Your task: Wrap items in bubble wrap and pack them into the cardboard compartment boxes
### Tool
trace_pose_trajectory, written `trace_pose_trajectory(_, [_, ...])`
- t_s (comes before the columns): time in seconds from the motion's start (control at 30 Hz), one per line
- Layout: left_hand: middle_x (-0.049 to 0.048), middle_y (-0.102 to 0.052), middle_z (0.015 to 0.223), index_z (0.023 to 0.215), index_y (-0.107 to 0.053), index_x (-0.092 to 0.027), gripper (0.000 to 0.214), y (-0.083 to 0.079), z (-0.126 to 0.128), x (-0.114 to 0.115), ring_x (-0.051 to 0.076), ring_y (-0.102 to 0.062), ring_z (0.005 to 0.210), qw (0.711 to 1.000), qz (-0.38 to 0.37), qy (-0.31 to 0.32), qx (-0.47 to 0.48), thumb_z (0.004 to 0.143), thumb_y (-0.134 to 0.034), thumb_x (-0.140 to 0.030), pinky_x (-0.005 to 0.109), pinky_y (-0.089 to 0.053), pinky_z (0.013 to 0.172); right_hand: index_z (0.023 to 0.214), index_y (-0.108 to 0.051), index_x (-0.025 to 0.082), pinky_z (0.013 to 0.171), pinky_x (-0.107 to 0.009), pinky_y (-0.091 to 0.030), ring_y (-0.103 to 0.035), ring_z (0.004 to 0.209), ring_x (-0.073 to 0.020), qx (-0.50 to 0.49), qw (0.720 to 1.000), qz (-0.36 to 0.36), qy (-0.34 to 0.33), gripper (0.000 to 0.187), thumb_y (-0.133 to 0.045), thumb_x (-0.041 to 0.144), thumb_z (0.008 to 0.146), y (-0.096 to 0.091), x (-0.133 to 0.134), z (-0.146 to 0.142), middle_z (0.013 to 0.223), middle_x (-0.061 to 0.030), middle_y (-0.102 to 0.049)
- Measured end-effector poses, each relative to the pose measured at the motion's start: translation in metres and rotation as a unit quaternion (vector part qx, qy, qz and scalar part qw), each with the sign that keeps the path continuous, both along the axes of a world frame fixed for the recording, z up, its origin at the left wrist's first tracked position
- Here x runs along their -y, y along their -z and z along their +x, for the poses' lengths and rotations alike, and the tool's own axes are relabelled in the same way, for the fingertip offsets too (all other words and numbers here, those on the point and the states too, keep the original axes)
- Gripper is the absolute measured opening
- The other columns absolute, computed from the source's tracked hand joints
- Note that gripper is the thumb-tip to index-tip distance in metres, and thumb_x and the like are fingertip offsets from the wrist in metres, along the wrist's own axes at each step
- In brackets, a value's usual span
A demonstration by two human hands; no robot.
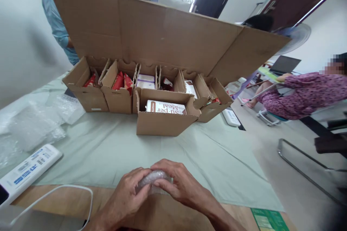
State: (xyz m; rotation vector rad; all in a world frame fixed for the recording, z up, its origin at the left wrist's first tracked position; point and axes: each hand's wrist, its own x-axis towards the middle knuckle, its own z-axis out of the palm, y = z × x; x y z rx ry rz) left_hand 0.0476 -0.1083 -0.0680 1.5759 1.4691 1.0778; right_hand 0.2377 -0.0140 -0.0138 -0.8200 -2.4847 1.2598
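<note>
Both my hands meet at the near edge of the table around a small object wrapped in bubble wrap (152, 179). My left hand (125, 195) curls its fingers over the left side of the bundle. My right hand (181, 184) grips it from the right and top. What is inside the wrap is hidden. Beyond my hands, a small open cardboard box (162, 122) holds a white "Su-per Meal" packet (166, 107).
A row of small open boxes (89, 95) with red and white packets stands before a large upright cardboard flap (151, 32). Bubble wrap sheets (35, 124) and a white power strip (27, 171) lie left. One person in blue stands behind, another sits right.
</note>
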Motion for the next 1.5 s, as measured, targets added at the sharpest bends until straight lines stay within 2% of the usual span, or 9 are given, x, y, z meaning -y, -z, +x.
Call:
trace_pose_trajectory(0.17, [0.0011,-0.079,0.095,0.104,-0.075,-0.026,0.028,-0.015,-0.008,-0.013,0.018,-0.074,0.083,0.996,-0.065,0.059,0.031,0.082,-0.060,-0.019,0.024,-0.059,0.073,0.117,-0.073,0.027,0.072,-0.028,-0.055,-0.071,0.078,-0.0181,0.042,0.998,0.027,-0.037,0.025,-0.072,0.034,0.093,-0.015,-0.015,0.014,0.097,-0.0012,-0.078])
trace_pose_trajectory(0.27, [0.0060,-0.075,0.121,0.127,-0.068,-0.029,0.045,-0.026,-0.021,-0.025,0.024,-0.073,0.108,0.998,0.050,0.043,-0.005,0.083,-0.070,-0.030,0.032,-0.061,0.089,0.112,-0.073,0.027,0.064,-0.024,-0.055,-0.072,0.076,-0.0158,0.015,0.995,0.086,-0.043,0.017,-0.068,0.030,0.095,-0.048,-0.039,0.029,0.095,-0.0004,-0.078])
trace_pose_trajectory(0.33, [0.0105,-0.062,0.142,0.142,-0.056,-0.031,0.057,-0.036,-0.030,-0.040,0.028,-0.065,0.124,0.984,0.159,-0.045,-0.067,0.087,-0.070,-0.034,0.040,-0.059,0.099,0.114,-0.072,0.027,0.061,-0.022,-0.055,-0.072,0.075,-0.0137,-0.037,0.980,0.194,0.021,0.018,-0.066,0.026,0.097,-0.077,-0.059,0.033,0.097,-0.0003,-0.078])
trace_pose_trajectory(0.47, [0.0162,-0.038,0.160,0.146,-0.049,-0.028,0.052,-0.052,-0.036,-0.080,0.030,-0.060,0.127,0.927,0.248,-0.218,-0.178,0.095,-0.062,-0.028,0.050,-0.055,0.104,0.120,-0.068,0.030,0.081,-0.029,-0.058,-0.072,0.093,-0.0166,-0.129,0.858,0.479,0.132,0.026,-0.066,0.019,0.097,-0.117,-0.104,0.010,0.110,-0.0016,-0.076])
trace_pose_trajectory(0.57, [0.0175,-0.037,0.160,0.139,-0.053,-0.023,0.044,-0.052,-0.033,-0.102,0.032,-0.056,0.133,0.926,0.235,-0.234,-0.183,0.095,-0.059,-0.022,0.052,-0.052,0.109,0.115,-0.068,0.030,0.089,-0.037,-0.058,-0.069,0.101,-0.0193,-0.088,0.804,0.587,0.035,0.022,-0.053,0.019,0.103,-0.114,-0.137,-0.031,0.114,-0.0025,-0.074])
trace_pose_trajectory(0.8, [0.0133,-0.054,0.145,0.135,-0.051,-0.025,0.042,-0.041,-0.029,-0.110,0.027,-0.055,0.136,0.930,0.244,-0.230,-0.151,0.095,-0.054,-0.014,0.048,-0.051,0.112,0.100,-0.071,0.025,0.096,-0.044,-0.056,-0.062,0.113,-0.0220,0.038,0.823,0.519,-0.226,0.032,-0.041,0.024,0.109,-0.091,-0.182,-0.088,0.112,-0.0058,-0.070])
trace_pose_trajectory(1.07, [0.0136,-0.054,0.144,0.136,-0.049,-0.024,0.044,-0.039,-0.028,-0.109,0.026,-0.054,0.136,0.931,0.249,-0.227,-0.143,0.094,-0.054,-0.011,0.046,-0.052,0.110,0.092,-0.073,0.016,0.101,-0.045,-0.054,-0.060,0.114,-0.0228,0.059,0.767,0.514,-0.379,0.025,-0.051,0.015,0.104,-0.103,-0.188,-0.121,0.108,-0.0110,-0.071])
trace_pose_trajectory(1.4, [0.0142,-0.054,0.145,0.138,-0.050,-0.022,0.044,-0.036,-0.027,-0.107,0.024,-0.054,0.135,0.932,0.249,-0.222,-0.139,0.095,-0.052,-0.010,0.043,-0.050,0.111,0.106,-0.071,0.018,0.095,-0.045,-0.046,-0.055,0.120,-0.0269,0.010,0.803,0.555,-0.216,0.019,-0.054,0.011,0.099,-0.081,-0.189,-0.111,0.125,-0.0115,-0.068])
trace_pose_trajectory(1.5, [0.0144,-0.055,0.145,0.139,-0.049,-0.022,0.045,-0.035,-0.027,-0.107,0.024,-0.054,0.135,0.931,0.251,-0.224,-0.140,0.095,-0.053,-0.010,0.044,-0.050,0.111,0.104,-0.072,0.018,0.087,-0.040,-0.048,-0.054,0.113,-0.0261,0.053,0.817,0.530,-0.220,0.019,-0.057,0.009,0.097,-0.080,-0.187,-0.113,0.126,-0.0132,-0.065])
